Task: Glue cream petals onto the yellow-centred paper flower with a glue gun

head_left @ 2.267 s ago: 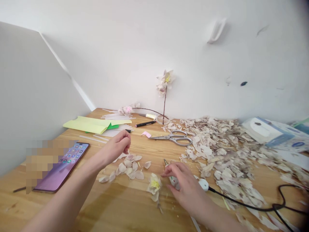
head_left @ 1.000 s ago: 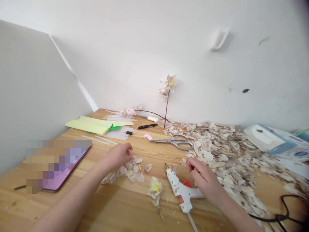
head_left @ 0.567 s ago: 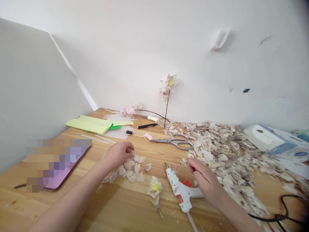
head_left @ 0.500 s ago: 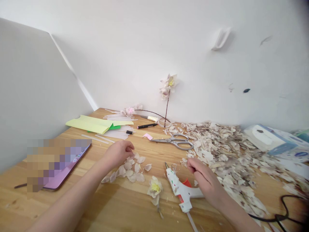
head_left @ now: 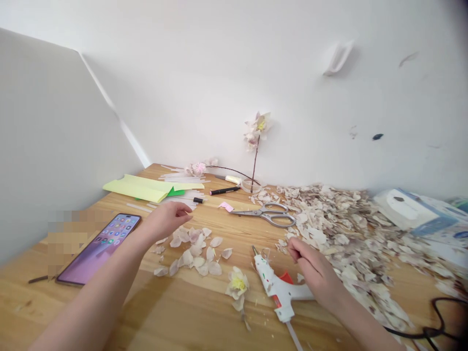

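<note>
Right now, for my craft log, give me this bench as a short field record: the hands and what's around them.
Left hand: open, nothing held, just above loose pale petals
Right hand: curled, nothing visible held, beside white hot-glue gun
Between hands: small cream flower with yellow centre
Also on wooden table: steel scissors, heap of petals, smartphone

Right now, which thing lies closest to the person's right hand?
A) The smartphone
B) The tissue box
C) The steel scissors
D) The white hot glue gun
D: the white hot glue gun lies on the table right beside the right hand, with its red trigger showing.
</note>
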Available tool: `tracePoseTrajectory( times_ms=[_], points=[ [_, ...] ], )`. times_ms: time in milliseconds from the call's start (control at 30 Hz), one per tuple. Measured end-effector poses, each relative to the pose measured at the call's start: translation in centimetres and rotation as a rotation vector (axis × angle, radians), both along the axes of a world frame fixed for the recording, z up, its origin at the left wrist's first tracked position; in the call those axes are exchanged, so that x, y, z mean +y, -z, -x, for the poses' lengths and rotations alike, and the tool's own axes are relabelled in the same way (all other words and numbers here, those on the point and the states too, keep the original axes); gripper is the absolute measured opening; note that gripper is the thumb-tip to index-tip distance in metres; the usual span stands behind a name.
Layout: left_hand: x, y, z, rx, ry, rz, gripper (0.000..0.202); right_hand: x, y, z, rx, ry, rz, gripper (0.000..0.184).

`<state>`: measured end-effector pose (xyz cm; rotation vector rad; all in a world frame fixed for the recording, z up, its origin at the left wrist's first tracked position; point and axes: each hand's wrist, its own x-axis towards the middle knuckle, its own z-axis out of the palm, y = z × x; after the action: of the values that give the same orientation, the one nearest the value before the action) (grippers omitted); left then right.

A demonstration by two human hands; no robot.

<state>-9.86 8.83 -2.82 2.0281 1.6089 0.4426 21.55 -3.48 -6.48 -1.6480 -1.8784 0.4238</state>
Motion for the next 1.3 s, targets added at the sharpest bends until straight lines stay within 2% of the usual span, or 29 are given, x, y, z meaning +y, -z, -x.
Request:
tracePoseTrajectory(
  times_ms=[167, 267, 467, 633, 833, 1000, 1167, 1300],
  points=[
    [0.4, -0.2, 0.7, 0.022, 0.0, -0.04, 0.029, -0.1, -0.3, 0.2, -0.016, -0.005, -0.017, 0.015],
    [0.1, 0.7, -0.4, 0.035, 0.05, -0.072, 0.028, 0.1, -0.1, 0.3, 0.011, -0.011, -0.007, 0.015],
    [-1.2, 3.1, -3.4, 0.071, 0.274, -0.091, 0.037, 0.1, 0.2, 0.5, 0.002, -0.032, 0.031, 0.015],
    [-1.3, 3.8, -4.0, 0.1, 0.351, -0.116, 0.039, -0.1, -0.3, 0.7, -0.031, -0.045, 0.035, 0.014],
    [-1.4, 3.5, -4.1, 0.07, 0.306, -0.125, 0.037, -0.3, -0.8, 0.8, -0.022, -0.048, 0.031, 0.014],
    [-1.1, 3.7, -3.7, -0.081, 0.246, -0.074, 0.035, -0.4, -0.5, 0.5, -0.013, -0.039, 0.023, 0.014],
    [-1.2, 2.9, -4.2, -0.366, 0.084, 0.018, 0.031, -0.3, -0.3, 0.9, 0.1, -0.032, 0.062, 0.013],
    [-3.4, 2.2, -6.6, -0.691, 0.016, 0.155, 0.032, -0.6, -0.8, 2.5, 0.271, -0.002, 0.086, 0.005]
  ],
)
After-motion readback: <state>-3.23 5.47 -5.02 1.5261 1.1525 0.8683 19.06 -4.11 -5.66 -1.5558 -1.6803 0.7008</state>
